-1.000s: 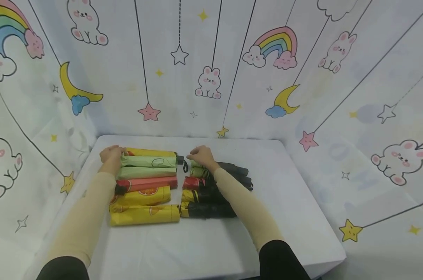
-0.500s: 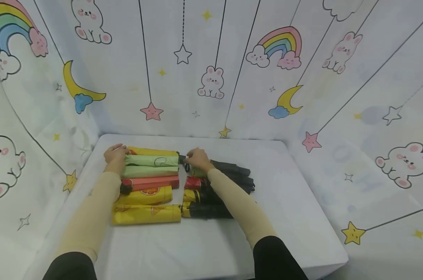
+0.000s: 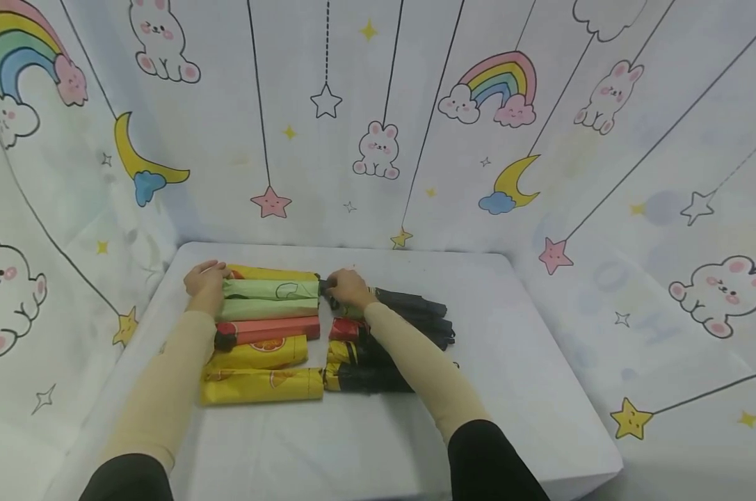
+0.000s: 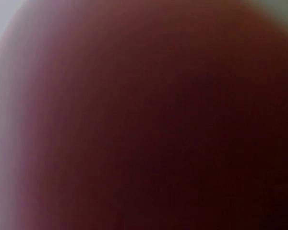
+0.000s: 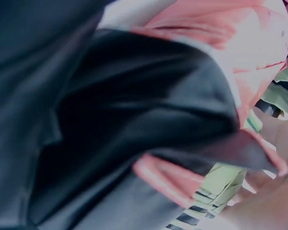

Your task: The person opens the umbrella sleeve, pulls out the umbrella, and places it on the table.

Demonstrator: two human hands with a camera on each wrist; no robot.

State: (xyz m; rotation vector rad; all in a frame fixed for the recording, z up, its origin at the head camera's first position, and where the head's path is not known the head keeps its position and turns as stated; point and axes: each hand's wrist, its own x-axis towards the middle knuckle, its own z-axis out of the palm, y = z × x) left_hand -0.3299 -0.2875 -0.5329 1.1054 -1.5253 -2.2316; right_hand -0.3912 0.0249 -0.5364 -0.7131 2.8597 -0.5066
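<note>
Two rows of compact folded umbrellas lie on the white table. At the far end of the left row, my left hand [image 3: 205, 281] grips the left end of a light green umbrella [image 3: 268, 289]. My right hand [image 3: 348, 287] pinches the short black handle at its right end. Below it lie another light green umbrella [image 3: 268, 309], a red one [image 3: 277, 328] and two yellow ones with orange-slice prints [image 3: 261, 387]. A yellow umbrella [image 3: 274, 272] shows behind. The left wrist view is dark and blurred.
The right row holds black-lined folded umbrellas [image 3: 378, 378] with yellow, red and green parts, partly hidden under my right forearm. In the right wrist view, black fabric [image 5: 149, 100] with red edging fills much of the frame. A printed white curtain [image 3: 327, 160] stands behind the table [image 3: 515, 390].
My right hand has moved slightly left, onto the light green umbrella's black handle. My left hand stays at its other end. The umbrellas keep their places.
</note>
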